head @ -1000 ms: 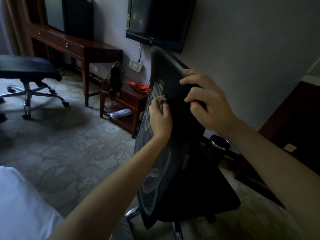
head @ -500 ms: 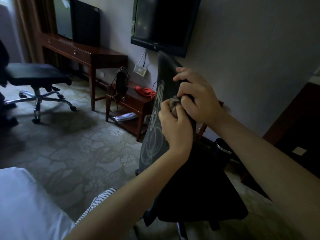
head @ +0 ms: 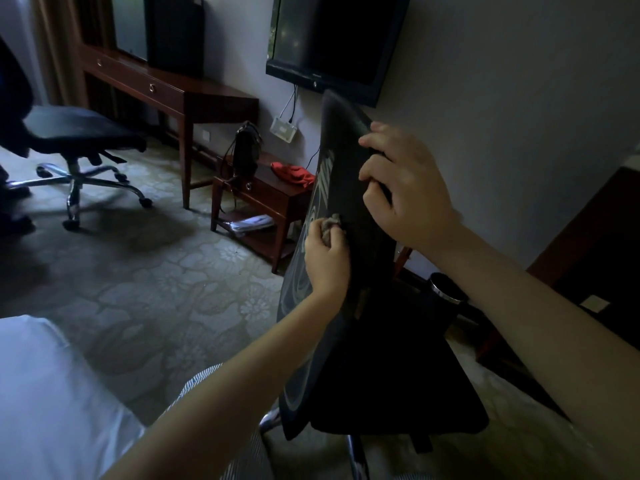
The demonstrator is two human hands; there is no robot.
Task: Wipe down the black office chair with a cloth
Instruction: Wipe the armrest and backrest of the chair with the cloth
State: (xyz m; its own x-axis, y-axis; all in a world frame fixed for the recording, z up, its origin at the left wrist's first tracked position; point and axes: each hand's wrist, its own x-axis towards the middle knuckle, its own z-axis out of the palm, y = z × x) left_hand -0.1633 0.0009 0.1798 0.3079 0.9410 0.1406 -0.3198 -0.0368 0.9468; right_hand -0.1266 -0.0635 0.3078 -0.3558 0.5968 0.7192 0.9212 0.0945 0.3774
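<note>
A person's left hand (head: pixel 327 261) has slid down the near edge of the black office chair (head: pixel 341 140) since half a second ago, when it sat right under the right hand (head: pixel 407 192); the two hands are now apart. The left fingers (head: pixel 317 239) are curled around a small crumpled cloth (head: pixel 331 222), pressing it against the side edge of the backrest about halfway up. The right hand stays near the top of the backrest, its fingers bent over the edge and gripping it. The chair stands close in front of the person, its backrest seen almost edge-on, its dark seat below. The floor is a pale carpet (head: pixel 180 271) with a flower pattern. A flat television (head: pixel 332 36) hangs on the grey wall above the chair. To the left a long wooden desk (head: pixel 194 95) carries a dark screen (head: pixel 173 29), and a second office chair (head: pixel 79 133) stands before it on a chrome base. Between desk and chair is a low side table (head: pixel 277 202); on its tabletop are a black bag (head: pixel 246 150) and a red fabric bundle (head: pixel 292 174), with papers (head: pixel 249 224) on the shelf beneath. A white bed (head: pixel 45 393) fills the lower left corner. Behind the chair, by the wall, stands a dark round bin (head: pixel 446 292) with a metal rim; its inside is too dark to make out.
</note>
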